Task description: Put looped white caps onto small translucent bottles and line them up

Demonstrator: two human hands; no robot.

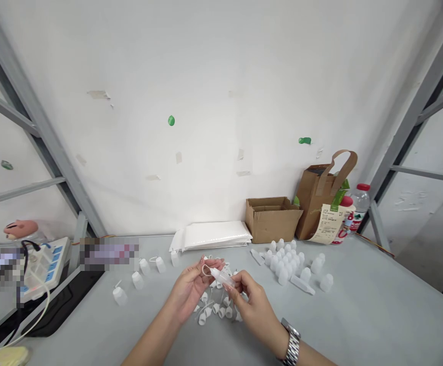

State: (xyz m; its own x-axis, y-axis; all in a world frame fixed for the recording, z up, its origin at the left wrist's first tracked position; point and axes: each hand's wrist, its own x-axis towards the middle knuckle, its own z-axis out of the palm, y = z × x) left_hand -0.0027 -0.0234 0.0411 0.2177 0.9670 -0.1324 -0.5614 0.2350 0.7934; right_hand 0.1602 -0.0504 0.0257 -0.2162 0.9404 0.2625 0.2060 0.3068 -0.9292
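Observation:
Both hands meet over the middle of the grey table. My right hand [249, 297], with a metal watch on its wrist, has its fingers closed around the body of a small translucent bottle [224, 278], held tilted. My left hand [193, 287] is at the bottle's tip, palm turned up, fingers closed by a thin white loop [205, 270]. Under and between the hands lie several small white caps [215, 308] with thin straps. Several translucent bottles [284, 263] stand grouped to the right, two lying on their sides. On the left, several capped bottles [138, 280] stand apart.
White flat packets [213, 235], an open cardboard box [273, 223], a brown paper bag [313, 201] and a red-capped bottle [360, 206] stand along the wall. A power strip [49, 264] with cables and a black mat [64, 300] lie at left.

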